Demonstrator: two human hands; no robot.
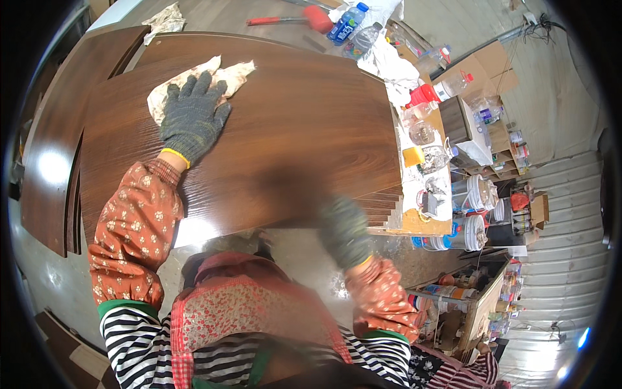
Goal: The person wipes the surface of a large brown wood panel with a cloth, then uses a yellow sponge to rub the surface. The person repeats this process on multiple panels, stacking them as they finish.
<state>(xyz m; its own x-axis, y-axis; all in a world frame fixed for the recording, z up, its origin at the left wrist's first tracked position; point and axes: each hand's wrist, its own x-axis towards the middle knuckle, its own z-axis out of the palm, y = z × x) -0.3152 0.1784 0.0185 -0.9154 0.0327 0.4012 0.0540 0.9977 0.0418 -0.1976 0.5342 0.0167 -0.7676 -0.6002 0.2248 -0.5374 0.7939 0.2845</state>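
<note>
Now, over on the far left, more dark brown panels [48, 149] lie stacked beside the big wood-grain board [278, 129] that fills the middle of the view, its glossy face catching a bright patch of light near the close edge. One person, two gloved hands. The left hand [192, 117], in a grey knit glove, lies flat with fingers spread wide, pressing down on one stained, crumpled cloth [194, 84] near the board's far left corner. Moving right, the right hand [343, 230] sits at the board's near edge, blurred; whether it grips anything, I cannot tell. Beyond the far edge lies one red mallet [298, 18], and just right of it two clear plastic bottles [353, 29], the first with a blue label and cap. Further right, a cluttered side bench [421, 223] carries a yellow block, jars and white rags, with white buckets [476, 194] below and cardboard boxes against a pale corrugated wall [564, 214].
</note>
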